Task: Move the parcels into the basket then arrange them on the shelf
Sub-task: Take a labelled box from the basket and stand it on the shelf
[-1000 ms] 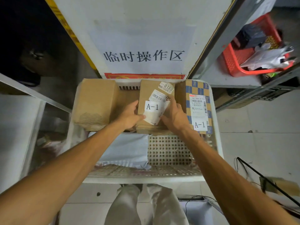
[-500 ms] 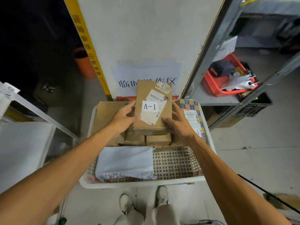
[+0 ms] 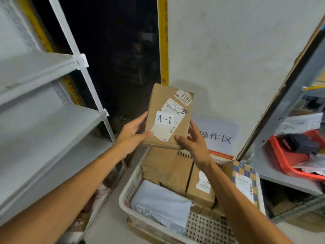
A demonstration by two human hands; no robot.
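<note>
I hold a brown cardboard parcel [image 3: 168, 115] with an "A-1" label and barcode stickers up in the air above the basket. My left hand [image 3: 132, 132] grips its left edge and my right hand [image 3: 191, 140] grips its lower right corner. Below it the white perforated basket [image 3: 207, 228] holds several parcels: two brown boxes [image 3: 168, 166], a grey plastic mailer [image 3: 161, 203] and a blue-and-yellow checked box [image 3: 244, 180]. The grey metal shelf [image 3: 42, 131] stands at the left, its post tagged "A-1" [image 3: 80, 61].
A white wall panel [image 3: 237, 59] with a printed sign [image 3: 218, 136] stands behind the basket. Another metal rack at the right carries a red tray [image 3: 288, 162] with bags in it. A dark gap lies between the shelf and the panel.
Both hands have lifted the A-1 parcel out of the basket and raised it. My view has swung up and left, bringing the left shelf into sight.
</note>
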